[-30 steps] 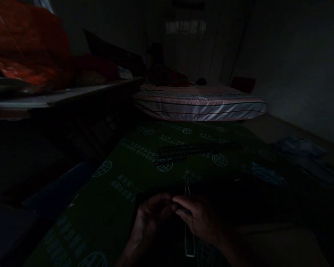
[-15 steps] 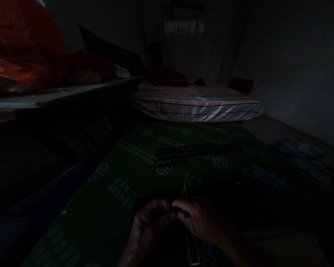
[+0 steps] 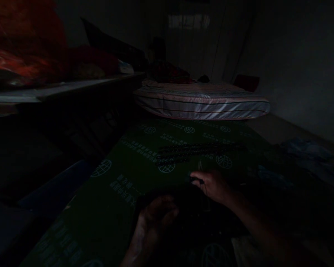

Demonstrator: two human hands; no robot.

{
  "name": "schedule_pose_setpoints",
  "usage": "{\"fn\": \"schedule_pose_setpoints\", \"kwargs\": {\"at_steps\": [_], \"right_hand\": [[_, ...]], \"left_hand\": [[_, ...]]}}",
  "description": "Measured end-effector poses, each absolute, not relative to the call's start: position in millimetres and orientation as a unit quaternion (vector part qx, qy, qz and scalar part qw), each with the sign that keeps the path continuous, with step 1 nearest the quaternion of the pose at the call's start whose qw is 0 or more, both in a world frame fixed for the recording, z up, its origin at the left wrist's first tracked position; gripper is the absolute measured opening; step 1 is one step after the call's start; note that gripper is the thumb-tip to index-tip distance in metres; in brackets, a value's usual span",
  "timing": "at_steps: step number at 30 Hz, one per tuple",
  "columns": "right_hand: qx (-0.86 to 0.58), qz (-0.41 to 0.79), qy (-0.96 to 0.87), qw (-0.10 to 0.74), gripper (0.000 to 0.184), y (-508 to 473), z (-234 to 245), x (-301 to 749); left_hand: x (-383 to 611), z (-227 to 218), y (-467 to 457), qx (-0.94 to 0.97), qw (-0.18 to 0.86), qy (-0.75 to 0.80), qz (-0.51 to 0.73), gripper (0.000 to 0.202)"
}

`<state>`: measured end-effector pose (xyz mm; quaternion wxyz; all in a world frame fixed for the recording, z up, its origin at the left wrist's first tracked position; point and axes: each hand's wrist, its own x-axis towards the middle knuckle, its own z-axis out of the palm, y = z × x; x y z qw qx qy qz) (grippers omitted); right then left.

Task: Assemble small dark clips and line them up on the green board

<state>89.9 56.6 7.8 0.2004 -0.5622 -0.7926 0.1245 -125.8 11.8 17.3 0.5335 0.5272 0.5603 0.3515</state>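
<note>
Near left hand [image 3: 158, 214], perhaps Chinese lettering [image 3: 123, 190]

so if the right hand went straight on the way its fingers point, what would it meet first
Probably the nearest dark, light-flecked strip on the green printed surface, though depth is unclear and the right hand may well pass above it.

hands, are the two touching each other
No, a clear gap shows between the left hand and the right hand.
</note>
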Motion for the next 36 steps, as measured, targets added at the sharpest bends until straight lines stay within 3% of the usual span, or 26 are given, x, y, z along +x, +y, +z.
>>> {"fn": "schedule_pose_setpoints", "kwargs": {"at_steps": [8,36], "right_hand": [[-0.635,0.073,-0.761,0.107,0.024,114,-12,123],[-0.640,0.089,-0.755,0.111,0.027,150,-18,110]], "left_hand": [[-128,12,9,0.550,0.532,0.559,0.321,0.027],[-132,3,8,0.612,0.504,0.528,0.303,0.022]]}}
